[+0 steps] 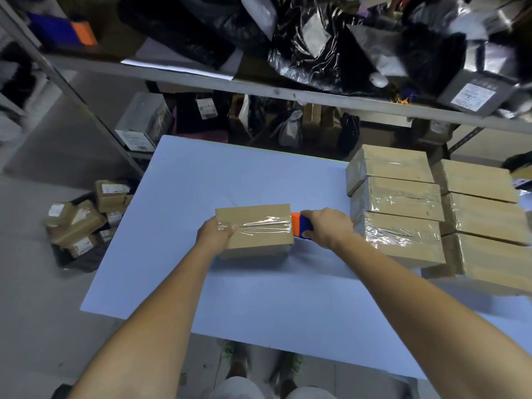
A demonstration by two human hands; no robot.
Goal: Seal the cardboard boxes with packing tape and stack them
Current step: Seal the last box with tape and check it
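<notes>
On the pale blue tabletop (201, 283), near its middle, sits a small rectangular brown cardboard box (254, 230) with a strip of clear glossy packing tape (263, 226) running along its top seam. Only the head view to go on, looking down both bare forearms. The left hand (217, 233) is clamped on the box's left end, thumb on top over the tape, fingers wrapped down the side, pinning it flat. The right hand (326, 227) is clenched round an orange and blue plastic tape dispenser (300, 226), which sits just beside the box's right end, touching or nearly so; the blur won't settle which.

To the right, a stack of sealed brown cardboard boxes (398, 197) stands in rows, shiny with tape, and a second stack (483, 214) sits just beyond it, overhanging the table edge. On the floor at left, a heap of small labelled parcels (83, 220). Behind, metal shelving (259, 87) crammed with black plastic bags.

My read: the tape run looks about finished at the right end, so the cut comes next, then the lift to the stack. The box looks light and stiff, an easy one-hand carry, but the taped top will be slick. Better to take it by the bare cardboard on the long sides or under the ends, not pinching the glossy strip.
</notes>
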